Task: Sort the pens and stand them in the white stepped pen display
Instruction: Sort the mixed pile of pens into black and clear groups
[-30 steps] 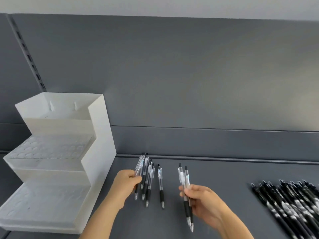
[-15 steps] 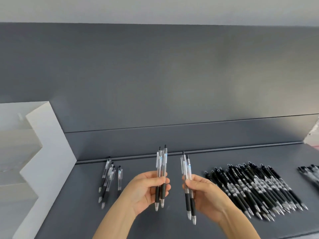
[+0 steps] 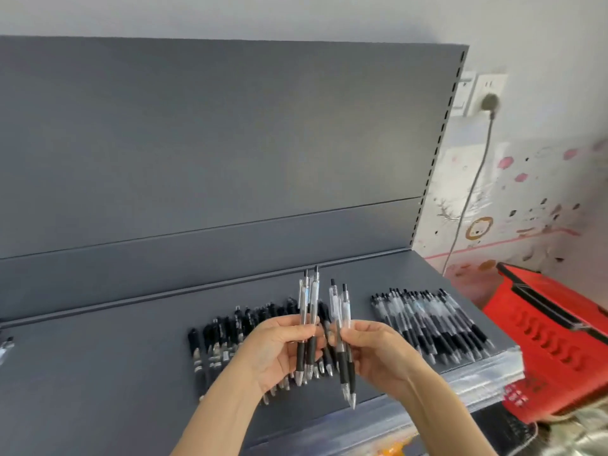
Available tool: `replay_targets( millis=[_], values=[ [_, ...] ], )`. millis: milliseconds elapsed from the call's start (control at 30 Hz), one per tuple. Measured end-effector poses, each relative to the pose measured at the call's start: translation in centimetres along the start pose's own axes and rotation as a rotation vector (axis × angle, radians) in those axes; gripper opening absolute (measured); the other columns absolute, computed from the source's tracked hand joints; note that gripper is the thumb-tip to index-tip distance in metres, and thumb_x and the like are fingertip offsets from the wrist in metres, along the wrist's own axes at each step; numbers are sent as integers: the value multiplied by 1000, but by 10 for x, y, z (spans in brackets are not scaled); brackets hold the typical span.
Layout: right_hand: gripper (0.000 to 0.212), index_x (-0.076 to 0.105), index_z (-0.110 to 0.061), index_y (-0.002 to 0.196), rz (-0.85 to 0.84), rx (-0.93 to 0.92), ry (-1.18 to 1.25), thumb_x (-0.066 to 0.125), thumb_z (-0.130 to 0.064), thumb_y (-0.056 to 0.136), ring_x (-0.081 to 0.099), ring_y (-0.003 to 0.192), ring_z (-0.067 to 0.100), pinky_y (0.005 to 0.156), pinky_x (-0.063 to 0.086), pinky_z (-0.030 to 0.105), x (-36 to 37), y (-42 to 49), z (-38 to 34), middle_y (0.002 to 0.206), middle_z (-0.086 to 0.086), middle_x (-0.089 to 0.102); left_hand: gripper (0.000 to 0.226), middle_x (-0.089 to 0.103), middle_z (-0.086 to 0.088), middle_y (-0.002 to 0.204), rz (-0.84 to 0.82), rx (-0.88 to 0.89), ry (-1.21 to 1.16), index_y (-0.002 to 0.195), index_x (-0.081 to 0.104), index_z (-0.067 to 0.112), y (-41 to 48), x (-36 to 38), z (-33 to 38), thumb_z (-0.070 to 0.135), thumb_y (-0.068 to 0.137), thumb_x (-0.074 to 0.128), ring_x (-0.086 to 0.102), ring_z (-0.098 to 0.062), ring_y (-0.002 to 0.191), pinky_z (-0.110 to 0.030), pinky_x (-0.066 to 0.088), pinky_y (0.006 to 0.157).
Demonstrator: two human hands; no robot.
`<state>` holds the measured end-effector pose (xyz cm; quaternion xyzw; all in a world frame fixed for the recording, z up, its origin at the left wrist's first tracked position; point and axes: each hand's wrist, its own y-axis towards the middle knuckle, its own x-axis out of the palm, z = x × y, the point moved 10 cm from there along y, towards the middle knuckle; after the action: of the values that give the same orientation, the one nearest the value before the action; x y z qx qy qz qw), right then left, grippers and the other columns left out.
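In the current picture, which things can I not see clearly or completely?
White pen display: outside the head view altogether.
Black pens on the shelf: blurred, partly behind the left hand; number unclear.
Pen at the left edge: cut off by the frame.
Red basket: cut by the right edge; contents hidden.
Clear pens in the right hand: print too small to read.
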<state>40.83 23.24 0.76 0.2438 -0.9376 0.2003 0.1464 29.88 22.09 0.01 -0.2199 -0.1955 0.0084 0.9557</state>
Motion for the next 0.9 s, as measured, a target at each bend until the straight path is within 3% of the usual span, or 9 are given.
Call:
replay_targets(
  millis=[133, 233, 300, 467, 567, 667, 733, 800, 900],
  values=[
    [33, 59, -9, 55, 120, 14, -70, 56, 3, 86, 53, 52, 11, 50, 42, 18, -84, -19, -16, 61, 6, 61, 15, 67, -12, 66, 80, -2, 85, 95, 63, -5, 32, 54, -23, -10, 83, 57, 67, -20, 57, -30, 58, 55],
    [29, 56, -8, 60, 214, 42, -131, 56, 2, 87, 53, 47, 8, 46, 40, 16, -134, -30, -19, 63, 8, 59, 10, 64, -12, 66, 155, 5, 180, 90, 63, -4, 50, 71, -35, -9, 82, 59, 65, -19, 55, -30, 58, 56],
    [21, 58, -4, 67, 289, 53, -199, 57, 1, 87, 53, 52, 12, 53, 41, 20, -165, -35, -23, 65, 9, 60, 7, 63, -12, 65, 195, 5, 230, 86, 64, -3, 60, 77, -41, -8, 82, 61, 64, -19, 54, -29, 57, 55],
    [25, 53, -6, 57, 508, 21, -647, 62, -1, 80, 34, 49, 17, 45, 27, 18, -226, -27, -50, 53, 11, 43, 15, 61, -15, 66, 330, 19, 399, 67, 61, 3, 86, 70, -47, -4, 78, 67, 59, -26, 59, -26, 51, 52],
    [43, 40, -15, 39, 583, 4, -859, 60, 0, 74, 26, 46, 17, 43, 20, 20, -237, -13, -67, 43, 2, 31, 35, 38, -8, 52, 403, 73, 609, 50, 44, 11, 101, 71, -41, 0, 70, 70, 39, -19, 51, -23, 29, 52],
    [38, 31, -13, 46, 616, 30, -1032, 56, -1, 72, 20, 47, 18, 49, 15, 25, -240, 6, -71, 47, 3, 23, 55, 17, -1, 48, 472, 114, 817, 47, 20, 17, 108, 82, -34, -1, 69, 67, 18, -17, 48, -28, 10, 50],
    [40, 26, -15, 47, 604, 59, -1083, 55, -2, 71, 19, 47, 17, 48, 14, 25, -241, 16, -68, 47, 2, 21, 50, 24, -3, 46, 460, 105, 894, 46, 23, 15, 111, 88, -36, 4, 72, 65, 25, -19, 45, -26, 15, 46],
    [42, 27, -15, 47, 585, 70, -1072, 57, -2, 72, 21, 47, 17, 49, 17, 25, -243, 19, -65, 48, 3, 24, 38, 44, -8, 47, 444, 72, 931, 44, 40, 11, 113, 86, -40, 9, 76, 61, 36, -21, 44, -23, 27, 47],
    [45, 32, -15, 45, 564, 22, -926, 63, -1, 73, 27, 46, 17, 49, 21, 24, -249, 15, -66, 47, 4, 30, 29, 65, -18, 63, 434, 36, 808, 52, 60, 11, 111, 76, -42, 8, 80, 58, 51, -22, 48, -26, 44, 55]
  ],
)
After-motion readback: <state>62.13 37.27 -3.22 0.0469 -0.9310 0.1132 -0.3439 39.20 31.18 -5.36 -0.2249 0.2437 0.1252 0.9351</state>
